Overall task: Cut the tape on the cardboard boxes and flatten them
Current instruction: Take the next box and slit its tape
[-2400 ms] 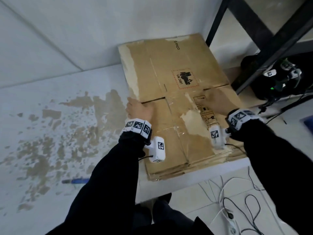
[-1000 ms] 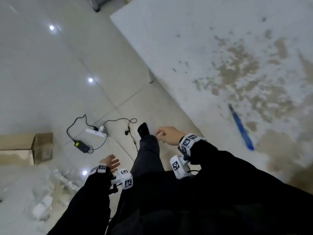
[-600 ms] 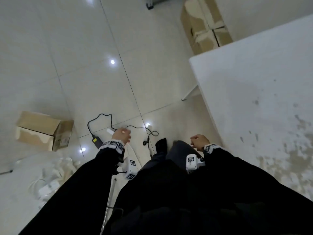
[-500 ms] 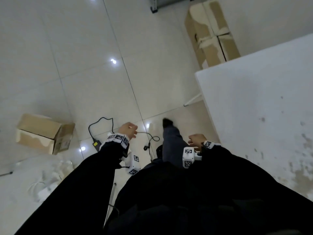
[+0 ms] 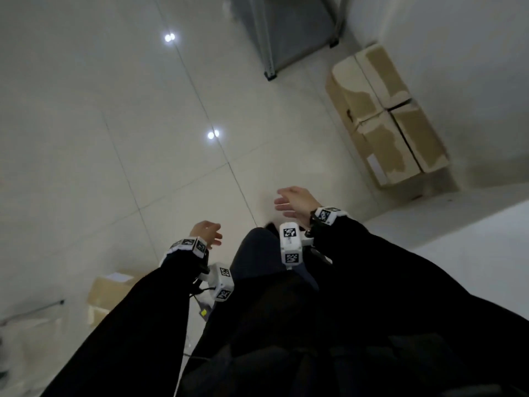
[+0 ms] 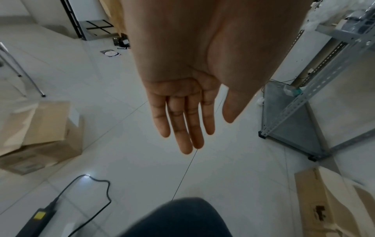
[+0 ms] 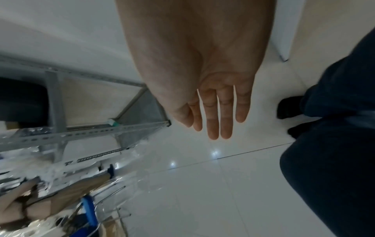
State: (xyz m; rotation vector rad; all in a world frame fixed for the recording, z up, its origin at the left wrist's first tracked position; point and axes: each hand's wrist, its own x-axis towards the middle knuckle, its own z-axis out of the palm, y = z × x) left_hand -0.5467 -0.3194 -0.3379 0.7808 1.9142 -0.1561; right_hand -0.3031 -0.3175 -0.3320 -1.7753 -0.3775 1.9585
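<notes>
Tall cardboard box [image 5: 383, 116]: stood on the tiled floor [image 5: 86, 110] against the wall, beyond the right hand and well apart from it; its top flaps are seen closed, with pale torn patches across the brown surface.
Second cardboard box [image 6: 38, 136]: set on the floor to the person's left, well apart from the left hand; in the left wrist view one flap is seen raised.
Tape: cannot be made out on either box at this sharpness.
Left hand [image 6: 182, 102]: held in the air above the floor, fingers straight and close together, thumb apart; nothing is held.
Right hand [image 7: 215, 99]: held in the air ahead of the knee, fingers extended and slightly spread; nothing is held.
Bench [image 5: 472, 253]: only a white corner is seen, at the person's right.
Metal shelving [image 6: 304, 99]: a grey perforated-angle frame is stood on the floor near the tall box.
Cable and adapter [image 6: 67, 197]: a black lead with a dark block is laid on the tiles at the person's left.
Person: dark sleeves and dark trousers [image 5: 257, 267] are seen, with marker-covered bands at both wrists.
</notes>
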